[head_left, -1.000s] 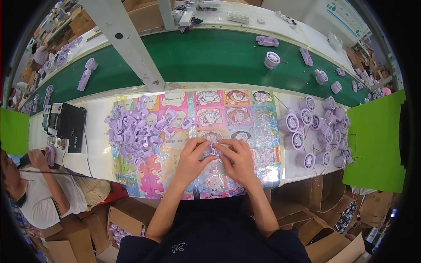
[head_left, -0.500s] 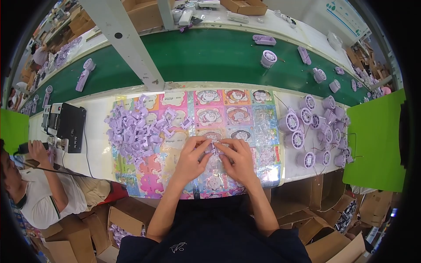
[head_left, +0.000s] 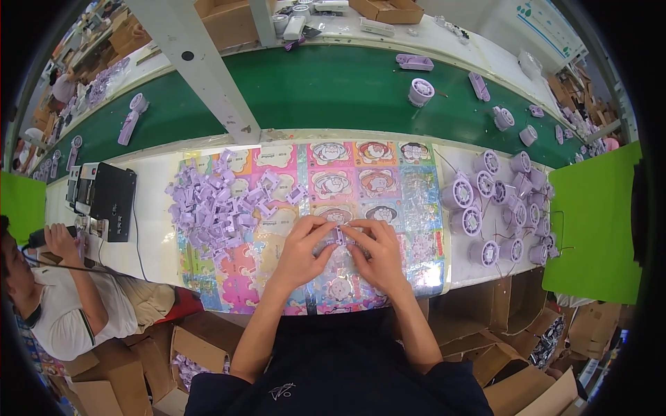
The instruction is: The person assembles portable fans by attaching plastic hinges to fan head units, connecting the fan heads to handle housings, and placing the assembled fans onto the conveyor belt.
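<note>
A small lilac plastic bracket (head_left: 339, 236) stands between my fingertips at the middle of the mat. My left hand (head_left: 305, 248) pinches it from the left side. From the right, the fingers of my right hand (head_left: 375, 251) close on the same piece. Some of the bracket is hidden behind the fingers. To the left lies a heaped pile of similar lilac plastic parts (head_left: 215, 204), with a few loose ones at its right edge. Beneath both hands is a colourful printed mat (head_left: 340, 289) with a glossy surface.
Round lilac fan housings (head_left: 466, 221) with wires stand grouped at the right. Behind the table a green conveyor belt (head_left: 312, 90) carries lilac parts. A black box-shaped device (head_left: 114, 202) and a seated co-worker (head_left: 83, 305) are at the left. Cardboard boxes (head_left: 472, 312) sit below the table.
The parts on the conveyor belt have shifted slightly to the left. My hands stay in nearly the same place, still around the bracket.
</note>
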The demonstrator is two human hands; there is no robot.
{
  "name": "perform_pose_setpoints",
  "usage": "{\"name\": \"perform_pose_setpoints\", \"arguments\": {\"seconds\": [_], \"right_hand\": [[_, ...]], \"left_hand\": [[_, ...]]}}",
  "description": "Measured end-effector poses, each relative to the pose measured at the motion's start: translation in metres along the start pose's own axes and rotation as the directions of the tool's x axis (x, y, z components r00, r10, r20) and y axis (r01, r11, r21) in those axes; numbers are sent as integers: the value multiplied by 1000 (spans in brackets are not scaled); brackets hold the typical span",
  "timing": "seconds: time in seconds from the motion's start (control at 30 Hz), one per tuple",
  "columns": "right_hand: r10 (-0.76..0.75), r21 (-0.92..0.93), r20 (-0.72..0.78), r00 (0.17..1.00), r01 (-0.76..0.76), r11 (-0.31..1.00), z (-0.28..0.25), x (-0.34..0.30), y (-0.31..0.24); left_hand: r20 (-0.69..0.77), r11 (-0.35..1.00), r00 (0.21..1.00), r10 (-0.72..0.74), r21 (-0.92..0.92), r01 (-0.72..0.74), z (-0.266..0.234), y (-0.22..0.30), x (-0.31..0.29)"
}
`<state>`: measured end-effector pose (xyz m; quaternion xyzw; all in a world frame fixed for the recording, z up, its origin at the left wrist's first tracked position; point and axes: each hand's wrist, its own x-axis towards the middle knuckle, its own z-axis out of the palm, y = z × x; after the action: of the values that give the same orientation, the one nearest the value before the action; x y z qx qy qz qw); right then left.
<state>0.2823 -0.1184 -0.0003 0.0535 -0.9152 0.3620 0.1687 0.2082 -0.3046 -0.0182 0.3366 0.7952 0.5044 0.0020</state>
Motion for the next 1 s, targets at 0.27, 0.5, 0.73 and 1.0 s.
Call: {"name": "perform_pose_setpoints", "arguments": {"seconds": [0.27, 0.5, 0.73, 1.0], "right_hand": [[30, -10, -92, 995, -31, 999, 9, -3, 4], [34, -7, -83, 996, -34, 999, 6, 0, 1], [-2, 10, -57, 998, 2, 1000, 2, 0, 1], [32, 31, -96, 995, -29, 999, 5, -1, 2]], "left_hand": [[-23, 999, 999, -43, -23, 42, 4, 2, 0], [35, 1000, 999, 26, 11, -27, -1, 7, 2], [19, 1000, 1000, 16, 5, -16, 1, 6, 0], [24, 999, 999, 31, 29, -31, 1, 4, 0]]}}
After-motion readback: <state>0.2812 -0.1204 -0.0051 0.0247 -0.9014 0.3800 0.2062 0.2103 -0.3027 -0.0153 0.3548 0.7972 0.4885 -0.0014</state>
